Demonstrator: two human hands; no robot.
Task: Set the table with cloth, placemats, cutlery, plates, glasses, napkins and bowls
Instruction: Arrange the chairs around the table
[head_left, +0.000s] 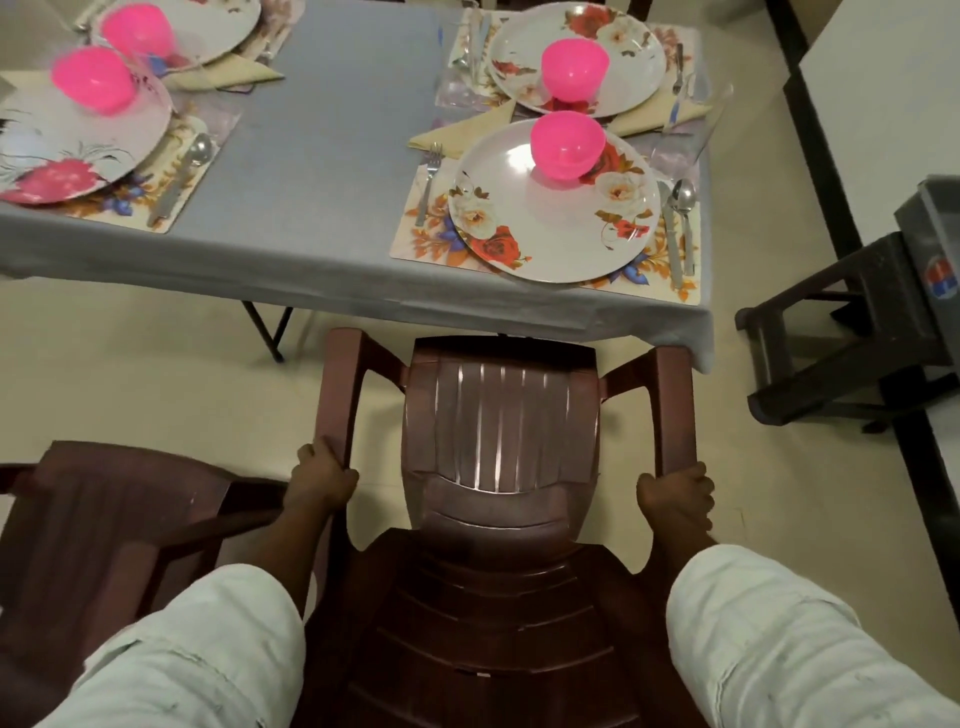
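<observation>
Brown plastic is what we hold now: our left hand (318, 480) grips the back end of one armrest of the chair (501, 431) and our right hand (675, 496) grips the other, the fingers of both curled round the plastic. The chair faces the table, its front just under the hanging edge of the grey cloth (332, 156). We judge that the laying itself is finished and that the step in hand is to put the chairs in place; the next move calls for an even push with both hands, straight, so that the armrests do not catch the cloth and pull the setting with it. We count four floral plates, each with one pink bowl on it; the nearest plate (553, 228) with its bowl (567, 145) lies on a placemat (415, 244) in front of this chair. Four placemats show, at least in part. Three folded napkins are plain to see. Glasses and some cutlery are blurred, so we cannot count them. A second brown chair (119, 514) stands at our left, and a dark stool (841, 332) at the right.
</observation>
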